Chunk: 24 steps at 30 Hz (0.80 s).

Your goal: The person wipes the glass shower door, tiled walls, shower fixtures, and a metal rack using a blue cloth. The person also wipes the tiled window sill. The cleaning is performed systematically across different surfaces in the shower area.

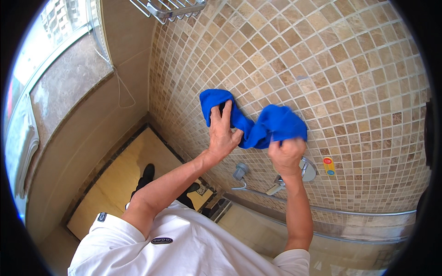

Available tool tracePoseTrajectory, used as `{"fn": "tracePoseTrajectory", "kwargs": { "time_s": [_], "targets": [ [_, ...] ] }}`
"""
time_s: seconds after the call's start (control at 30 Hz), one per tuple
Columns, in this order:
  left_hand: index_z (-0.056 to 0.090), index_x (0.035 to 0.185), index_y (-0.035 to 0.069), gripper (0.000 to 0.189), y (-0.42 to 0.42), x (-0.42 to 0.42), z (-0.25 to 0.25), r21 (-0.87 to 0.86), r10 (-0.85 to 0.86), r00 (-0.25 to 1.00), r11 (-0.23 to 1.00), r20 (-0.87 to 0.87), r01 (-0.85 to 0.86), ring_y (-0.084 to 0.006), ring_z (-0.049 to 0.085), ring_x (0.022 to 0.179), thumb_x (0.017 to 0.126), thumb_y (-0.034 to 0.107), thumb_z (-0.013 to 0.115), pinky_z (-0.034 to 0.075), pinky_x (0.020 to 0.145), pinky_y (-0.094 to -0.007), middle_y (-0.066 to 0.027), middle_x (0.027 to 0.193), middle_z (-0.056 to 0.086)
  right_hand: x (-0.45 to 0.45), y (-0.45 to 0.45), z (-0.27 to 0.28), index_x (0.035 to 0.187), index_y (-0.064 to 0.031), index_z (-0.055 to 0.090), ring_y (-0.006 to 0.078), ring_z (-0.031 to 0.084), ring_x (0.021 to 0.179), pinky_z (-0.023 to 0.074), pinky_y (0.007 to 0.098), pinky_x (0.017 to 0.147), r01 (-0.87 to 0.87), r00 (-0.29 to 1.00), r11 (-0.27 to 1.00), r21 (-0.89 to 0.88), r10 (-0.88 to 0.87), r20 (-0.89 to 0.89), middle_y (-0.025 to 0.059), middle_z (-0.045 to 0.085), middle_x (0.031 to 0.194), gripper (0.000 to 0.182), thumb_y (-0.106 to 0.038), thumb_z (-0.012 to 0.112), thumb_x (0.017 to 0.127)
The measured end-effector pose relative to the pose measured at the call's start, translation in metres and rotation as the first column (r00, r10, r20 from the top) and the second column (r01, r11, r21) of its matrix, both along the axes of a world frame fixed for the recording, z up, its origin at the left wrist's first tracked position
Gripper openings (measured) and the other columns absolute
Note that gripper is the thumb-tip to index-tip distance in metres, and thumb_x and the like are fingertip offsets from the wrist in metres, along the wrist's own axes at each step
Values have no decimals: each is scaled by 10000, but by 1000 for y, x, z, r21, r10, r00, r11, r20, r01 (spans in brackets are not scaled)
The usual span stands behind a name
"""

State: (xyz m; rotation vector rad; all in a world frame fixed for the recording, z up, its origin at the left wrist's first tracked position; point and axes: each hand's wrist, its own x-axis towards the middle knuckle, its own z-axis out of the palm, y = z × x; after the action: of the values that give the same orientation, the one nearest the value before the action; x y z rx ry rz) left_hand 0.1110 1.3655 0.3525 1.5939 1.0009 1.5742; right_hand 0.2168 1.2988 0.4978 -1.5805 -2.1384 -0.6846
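A blue cloth [253, 129] lies stretched between my two hands against a wall of beige and brown mosaic tiles [331, 76]. My left hand [221, 129] has its fingers bent onto the cloth's left part, with a small dark thing partly visible beneath the fingertips; what it is cannot be told. Closed on the lower edge of the cloth's bunched right part is my right hand [287, 153], slightly blurred. Just below and behind the right wrist is a chrome mixer tap [308, 169], partly hidden by the hand and forearm.
A chrome wire basket [176, 10] juts from the wall at the top. Below the hands are a chrome shower fitting [240, 172] and a long metal rail [362, 213]. At the left, folded white towels [26, 148] lie by a window with a stone sill [65, 69] and a hanging cord.
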Motion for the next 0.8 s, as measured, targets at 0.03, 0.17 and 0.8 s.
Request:
{"fn": "tracePoseTrajectory", "kwargs": {
  "time_s": [0.03, 0.17, 0.8],
  "targets": [
    [400, 1293, -83, 679, 0, 0, -3, -17, -12, 1000, 1000, 24, 13, -440, 445, 1028, 671, 78, 620, 408, 893, -452, -280, 1174, 378, 8, 0, -7, 915, -54, 659, 355, 618, 851, 475, 447, 793, -72, 972, 997, -38, 78, 224, 161, 645, 932, 243, -32, 695, 676],
    [405, 1281, -90, 639, 8, 7, -22, -83, 25, 996, 996, 91, -17, -444, 447, 1049, 679, 30, 583, 400, 927, -429, -287, 1204, 376, 13, 5, -26, 893, -69, 666, 343, 615, 842, 468, 465, 775, -100, 976, 974, -204, 137, 172, 144, 643, 893, 242, -57, 703, 654],
    [466, 1183, 12, 403, -32, 27, -80, -339, -155, 977, 920, 149, 197, -370, 505, 1010, 842, 194, 582, 419, 892, -439, -242, 1092, 491, 48, -13, -31, 1095, -40, 601, 373, 582, 976, 468, 460, 849, -85, 958, 833, -547, 220, 186, 203, 598, 1086, 291, -106, 589, 812]
  ]
}}
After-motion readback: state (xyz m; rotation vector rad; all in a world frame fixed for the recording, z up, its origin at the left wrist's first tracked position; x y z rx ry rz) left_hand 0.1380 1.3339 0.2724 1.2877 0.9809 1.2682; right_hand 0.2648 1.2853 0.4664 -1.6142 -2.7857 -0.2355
